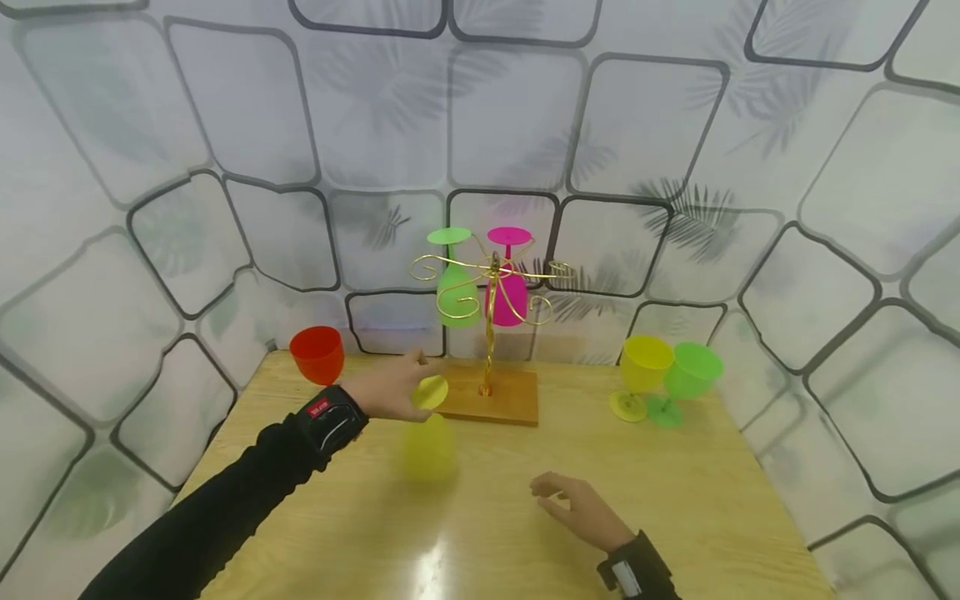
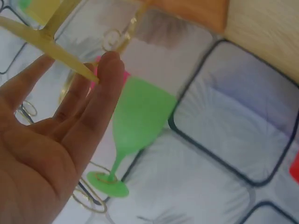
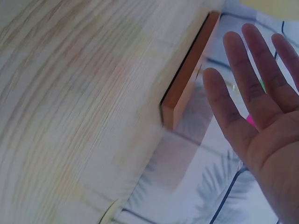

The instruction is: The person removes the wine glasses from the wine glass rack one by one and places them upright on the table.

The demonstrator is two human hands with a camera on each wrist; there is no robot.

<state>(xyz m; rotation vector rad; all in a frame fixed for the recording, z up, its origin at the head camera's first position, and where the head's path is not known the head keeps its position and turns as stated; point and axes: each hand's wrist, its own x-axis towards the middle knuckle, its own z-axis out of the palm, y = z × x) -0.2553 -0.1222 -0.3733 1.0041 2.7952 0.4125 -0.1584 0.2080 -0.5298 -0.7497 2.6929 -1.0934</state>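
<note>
Black sleeve [image 1: 225,510] foremost; my left hand [image 1: 392,388] grips the upturned yellow cup [image 1: 429,450], right hand [image 1: 576,505] empty, loose. Keep it plumb near rack [image 1: 490,337].

The left hand [image 1: 393,387] reaches forward, its fingers [image 2: 96,105] bent in a pinching grip, the banded left wrist [image 1: 333,419] directly behind them and the black-sleeved left forearm [image 1: 243,504] slanting back from there toward the person's near left. To the right of those fingers and closer to the body, the right hand [image 1: 577,508] hangs free, palm facing its wrist camera, with relaxed fingers [image 3: 245,74] slightly spread and pointing inward, the banded right wrist [image 1: 639,568] behind them.
</note>
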